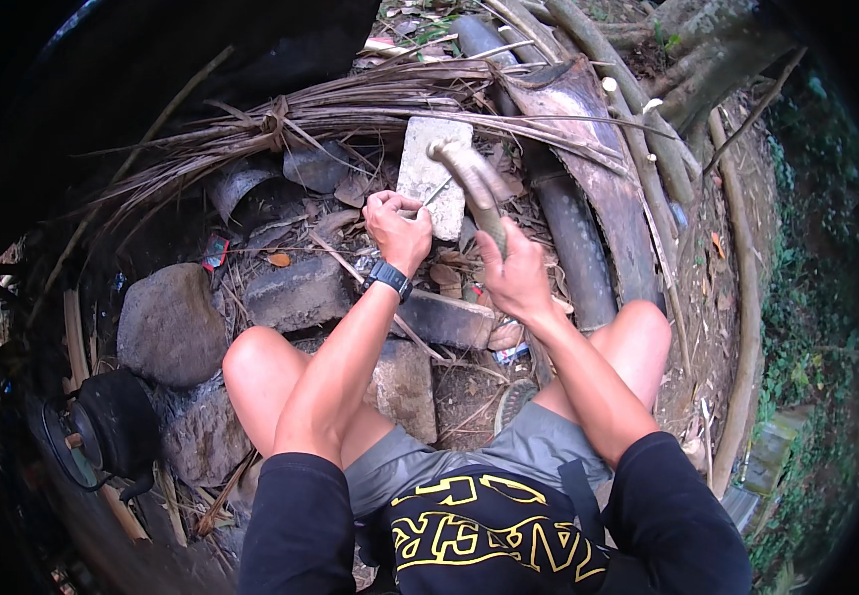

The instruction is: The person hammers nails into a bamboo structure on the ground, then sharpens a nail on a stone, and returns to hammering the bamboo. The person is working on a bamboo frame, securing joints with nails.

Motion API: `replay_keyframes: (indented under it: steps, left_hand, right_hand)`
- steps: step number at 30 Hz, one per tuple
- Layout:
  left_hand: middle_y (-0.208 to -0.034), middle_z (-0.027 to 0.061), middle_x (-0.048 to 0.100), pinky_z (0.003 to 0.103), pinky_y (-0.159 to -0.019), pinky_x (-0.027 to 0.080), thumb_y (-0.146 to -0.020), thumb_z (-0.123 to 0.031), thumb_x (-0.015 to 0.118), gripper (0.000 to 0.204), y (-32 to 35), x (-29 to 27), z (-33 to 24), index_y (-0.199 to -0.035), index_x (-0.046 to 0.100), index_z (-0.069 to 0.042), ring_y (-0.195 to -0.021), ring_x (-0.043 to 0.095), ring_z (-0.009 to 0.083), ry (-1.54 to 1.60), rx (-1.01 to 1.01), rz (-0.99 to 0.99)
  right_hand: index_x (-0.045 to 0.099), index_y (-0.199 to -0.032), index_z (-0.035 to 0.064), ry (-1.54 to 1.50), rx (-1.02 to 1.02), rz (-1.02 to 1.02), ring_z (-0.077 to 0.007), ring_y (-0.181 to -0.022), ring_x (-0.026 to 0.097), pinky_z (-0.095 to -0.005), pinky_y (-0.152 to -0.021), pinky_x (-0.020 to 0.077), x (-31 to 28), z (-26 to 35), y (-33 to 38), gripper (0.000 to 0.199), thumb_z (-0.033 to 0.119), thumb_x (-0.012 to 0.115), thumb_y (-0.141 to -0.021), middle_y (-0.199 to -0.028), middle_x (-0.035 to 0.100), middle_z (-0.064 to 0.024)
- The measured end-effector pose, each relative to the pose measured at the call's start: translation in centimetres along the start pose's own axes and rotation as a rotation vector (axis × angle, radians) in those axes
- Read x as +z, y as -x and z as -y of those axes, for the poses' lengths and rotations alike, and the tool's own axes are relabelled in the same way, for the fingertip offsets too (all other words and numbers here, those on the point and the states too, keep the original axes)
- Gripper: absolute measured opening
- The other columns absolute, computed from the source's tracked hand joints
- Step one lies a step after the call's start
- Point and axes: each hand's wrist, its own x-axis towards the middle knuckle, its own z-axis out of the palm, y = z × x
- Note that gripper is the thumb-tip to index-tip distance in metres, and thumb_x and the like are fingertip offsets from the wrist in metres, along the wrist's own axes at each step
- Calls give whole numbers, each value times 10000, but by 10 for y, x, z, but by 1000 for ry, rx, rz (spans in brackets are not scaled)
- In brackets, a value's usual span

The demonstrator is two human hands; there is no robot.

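Observation:
A pale, rough concrete block (423, 149) lies flat on the ground ahead of me. My left hand (400, 234), with a dark watch on its wrist, is closed at the block's near left edge. It pinches a thin metal rod (437, 190), perhaps a nail, which slants up over the block. My right hand (519, 276) is wrapped round the handle of a hammer (468, 175). The hammer's head is smeared by motion and appears above the block, close to the rod. Whether it touches either one, I cannot tell.
Dry palm fronds (350, 96) lie behind the block. Dark bamboo (573, 238) and long branches (742, 297) run along the right. Stones (174, 325) and bricks (301, 293) sit at the left, with a blackened kettle (117, 426) nearest. My bare knees flank both forearms.

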Motion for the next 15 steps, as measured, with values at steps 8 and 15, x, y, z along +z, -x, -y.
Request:
replay_keyframes:
  steps: [8, 15]
  left_hand:
    - [-917, 131, 606, 388, -872, 459, -649, -108, 762, 111, -1, -2, 5, -678, 684, -35, -950, 584, 294, -2, 20, 12]
    - [-967, 143, 578, 406, -914, 429, -651, -122, 751, 108, -5, 0, 0, -695, 677, -56, -1009, 549, 314, 1, -25, 30]
  right_hand:
    - [547, -893, -36, -115, -126, -111, -471, -778, 632, -473, -607, 486, -9, 24, -3, 287, 244, 584, -942, -769, 612, -303]
    - [580, -865, -59, 119, 47, 42, -497, -820, 615, -530, -716, 478, 7, -20, -20, 447, 381, 552, -938, -811, 614, -332]
